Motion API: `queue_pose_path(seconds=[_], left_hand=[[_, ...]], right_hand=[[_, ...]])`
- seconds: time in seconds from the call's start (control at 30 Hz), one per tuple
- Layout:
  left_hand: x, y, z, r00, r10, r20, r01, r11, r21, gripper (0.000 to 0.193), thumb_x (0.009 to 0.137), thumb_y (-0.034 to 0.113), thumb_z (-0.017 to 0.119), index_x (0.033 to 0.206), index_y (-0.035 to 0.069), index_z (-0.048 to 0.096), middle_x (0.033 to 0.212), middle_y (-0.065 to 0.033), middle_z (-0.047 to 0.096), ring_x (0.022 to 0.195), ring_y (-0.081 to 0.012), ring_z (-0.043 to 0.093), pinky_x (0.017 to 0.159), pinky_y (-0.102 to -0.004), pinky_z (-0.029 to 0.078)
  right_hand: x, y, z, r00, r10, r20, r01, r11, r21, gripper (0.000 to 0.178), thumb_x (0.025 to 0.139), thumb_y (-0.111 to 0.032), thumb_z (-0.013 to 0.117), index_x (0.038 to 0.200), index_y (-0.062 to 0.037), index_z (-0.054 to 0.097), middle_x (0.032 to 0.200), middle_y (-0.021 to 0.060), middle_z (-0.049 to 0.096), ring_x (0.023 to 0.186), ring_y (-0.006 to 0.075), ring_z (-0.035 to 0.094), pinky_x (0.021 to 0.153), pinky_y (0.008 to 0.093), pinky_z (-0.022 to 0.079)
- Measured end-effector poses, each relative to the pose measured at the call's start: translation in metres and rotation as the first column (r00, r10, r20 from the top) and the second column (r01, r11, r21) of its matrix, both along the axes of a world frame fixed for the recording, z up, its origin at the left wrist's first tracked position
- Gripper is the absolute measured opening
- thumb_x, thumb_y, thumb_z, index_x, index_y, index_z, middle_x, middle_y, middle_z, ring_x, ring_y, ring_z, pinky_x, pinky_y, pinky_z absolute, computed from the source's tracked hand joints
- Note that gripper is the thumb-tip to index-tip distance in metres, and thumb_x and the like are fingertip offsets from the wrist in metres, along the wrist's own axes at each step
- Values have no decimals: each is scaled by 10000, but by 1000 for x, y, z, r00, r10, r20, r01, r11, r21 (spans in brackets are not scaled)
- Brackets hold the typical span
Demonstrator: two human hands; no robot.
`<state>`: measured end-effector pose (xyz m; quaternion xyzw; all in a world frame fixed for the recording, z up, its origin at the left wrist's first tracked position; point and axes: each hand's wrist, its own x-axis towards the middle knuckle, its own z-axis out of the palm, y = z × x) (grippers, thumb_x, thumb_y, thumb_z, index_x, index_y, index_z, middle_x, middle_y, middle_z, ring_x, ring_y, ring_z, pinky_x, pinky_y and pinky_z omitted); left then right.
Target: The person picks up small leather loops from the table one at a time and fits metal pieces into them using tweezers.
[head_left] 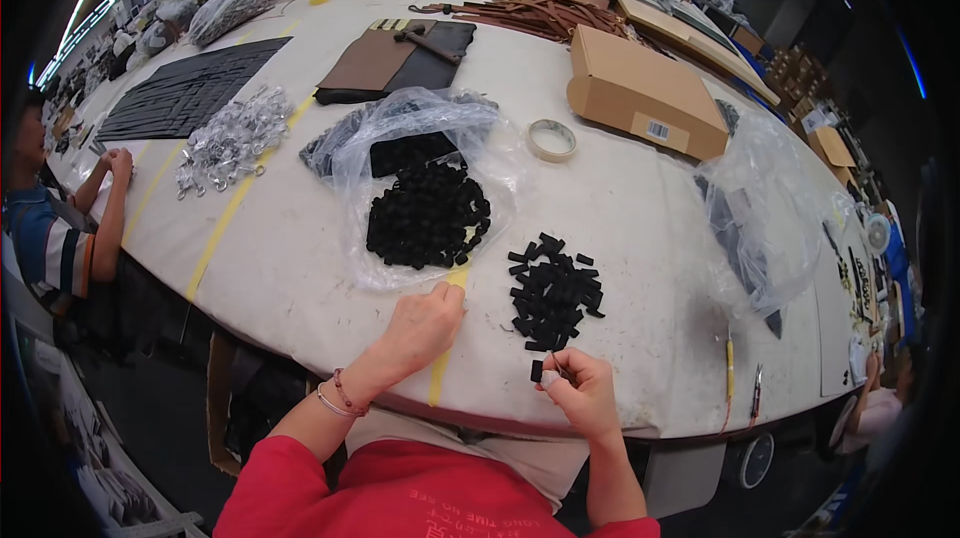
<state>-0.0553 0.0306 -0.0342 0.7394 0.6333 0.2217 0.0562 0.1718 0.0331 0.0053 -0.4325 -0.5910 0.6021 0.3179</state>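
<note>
My right hand (585, 393) pinches a small black fabric piece (537, 371) between thumb and fingers, close to the table's front edge. Just beyond it lies a loose heap of similar short black pieces (555, 296). My left hand (425, 330) is closed, its fingertips pressed together; whatever they may hold is hidden. Past the left hand, an opened clear plastic bag (350, 173) lies spread on the table. Many small black loops (425, 218) are piled in its mouth.
Around the bag are a tape roll (552, 140), cardboard box (645, 88), silver metal fittings (235, 138), black strips (190, 88) and a hammer (428, 44) on flat sheets. Yellow-handled tool (730, 368) and snips (757, 388) lie right. A person (60, 208) sits at left.
</note>
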Motion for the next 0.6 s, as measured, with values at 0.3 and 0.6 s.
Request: queue_pose_path(seconds=[0.3,0.6], left_hand=[[13,17,64,775,4,632,-70,994,79,202,735,79,591,886,-17,497,610,-73,510,449,-147,473,451,-263,394],[63,-18,26,94,212,973,354,906,-231,68,795,34,526,825,-21,499,693,-55,551,500,-64,495,438,-178,398]], right_hand=[[-11,6,-3,983,-172,-63,171,985,-19,77,729,-11,503,792,16,538,653,31,559,532,33,471,442,165,355],[-17,0,-5,985,-156,-68,160,986,51,56,756,-19,531,788,24,544,620,-21,520,545,3,421,473,151,334]])
